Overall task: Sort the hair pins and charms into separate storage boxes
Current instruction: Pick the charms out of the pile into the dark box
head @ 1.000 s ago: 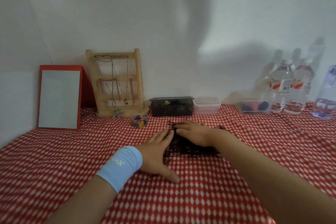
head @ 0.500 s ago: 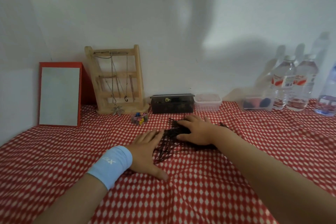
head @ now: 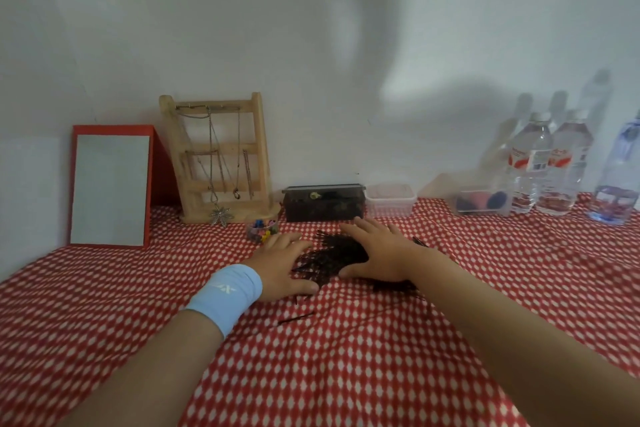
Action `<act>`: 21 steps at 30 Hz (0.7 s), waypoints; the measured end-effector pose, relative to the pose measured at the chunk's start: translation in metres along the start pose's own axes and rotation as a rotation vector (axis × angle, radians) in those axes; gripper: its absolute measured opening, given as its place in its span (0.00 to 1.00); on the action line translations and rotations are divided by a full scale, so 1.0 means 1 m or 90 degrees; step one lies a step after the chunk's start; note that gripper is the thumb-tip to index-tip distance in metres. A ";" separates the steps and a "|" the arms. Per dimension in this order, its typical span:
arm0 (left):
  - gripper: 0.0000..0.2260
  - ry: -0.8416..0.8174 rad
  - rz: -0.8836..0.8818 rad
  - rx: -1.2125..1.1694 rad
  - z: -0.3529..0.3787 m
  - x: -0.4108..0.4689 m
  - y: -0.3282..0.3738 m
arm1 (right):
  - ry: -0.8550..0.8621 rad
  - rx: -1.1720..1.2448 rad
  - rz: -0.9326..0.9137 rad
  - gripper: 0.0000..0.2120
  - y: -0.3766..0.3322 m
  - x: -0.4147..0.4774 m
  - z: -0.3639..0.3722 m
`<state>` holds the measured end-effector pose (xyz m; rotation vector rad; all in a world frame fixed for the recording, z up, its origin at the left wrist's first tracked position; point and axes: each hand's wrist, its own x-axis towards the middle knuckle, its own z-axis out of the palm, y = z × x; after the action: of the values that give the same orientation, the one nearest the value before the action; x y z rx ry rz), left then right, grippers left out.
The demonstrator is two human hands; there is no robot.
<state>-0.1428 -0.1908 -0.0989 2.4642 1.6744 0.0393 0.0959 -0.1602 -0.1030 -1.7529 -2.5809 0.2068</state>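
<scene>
Black hair pins [head: 332,258]: loose pile on the checked tablecloth [head: 346,374], one stray pin [head: 296,318] nearer the camera. Left hand [head: 282,267] and right hand [head: 379,255]: both flat, fingers spread, flanking the pile, gripping nothing, apparently corralling it. Dark storage box [head: 323,203] and clear tub [head: 390,199] behind; small cup of coloured charms [head: 262,230] to the left.

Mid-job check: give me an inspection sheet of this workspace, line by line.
Surface: red-and-white checked tablecloth, wrinkled.
Job's things: black hair pins piled between the hands, one stray pin nearer; dark box, clear lidded box, small tub of coloured charms.
Clutter: mirror, necklace rack, water bottles, tub of sponges.
Hands: left hand and right hand flat, open, on the pile.
Cables: nothing seen.
Surroundings: white wall.
</scene>
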 end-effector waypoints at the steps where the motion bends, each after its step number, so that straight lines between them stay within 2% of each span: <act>1: 0.39 0.012 0.001 -0.011 0.000 0.005 0.000 | 0.019 -0.011 0.003 0.44 0.002 -0.001 -0.001; 3: 0.35 0.048 0.011 -0.054 -0.002 0.013 0.002 | 0.082 -0.025 -0.030 0.35 -0.001 -0.003 -0.005; 5: 0.25 0.113 0.027 -0.079 -0.009 0.014 0.003 | 0.170 0.009 -0.119 0.18 -0.014 -0.007 -0.012; 6: 0.20 0.123 0.034 -0.089 -0.015 0.011 0.002 | 0.174 0.059 -0.154 0.10 -0.024 -0.009 -0.017; 7: 0.15 0.100 0.037 -0.106 -0.022 0.006 0.001 | 0.136 0.108 -0.177 0.07 -0.036 -0.011 -0.020; 10: 0.07 -0.095 0.054 -0.132 -0.036 -0.013 0.000 | -0.037 0.152 -0.213 0.07 -0.067 -0.013 -0.023; 12: 0.06 -0.168 0.057 -0.116 -0.035 -0.020 0.000 | -0.107 0.162 -0.226 0.10 -0.077 -0.013 -0.020; 18: 0.05 -0.115 0.053 -0.106 -0.026 -0.026 0.000 | -0.140 0.120 -0.219 0.06 -0.081 -0.015 -0.026; 21: 0.06 -0.017 0.056 -0.109 -0.027 -0.017 0.004 | -0.059 0.053 -0.167 0.05 -0.067 -0.013 -0.030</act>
<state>-0.1484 -0.2050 -0.0701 2.3975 1.4840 0.1538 0.0410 -0.1933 -0.0645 -1.3919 -2.7872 0.3906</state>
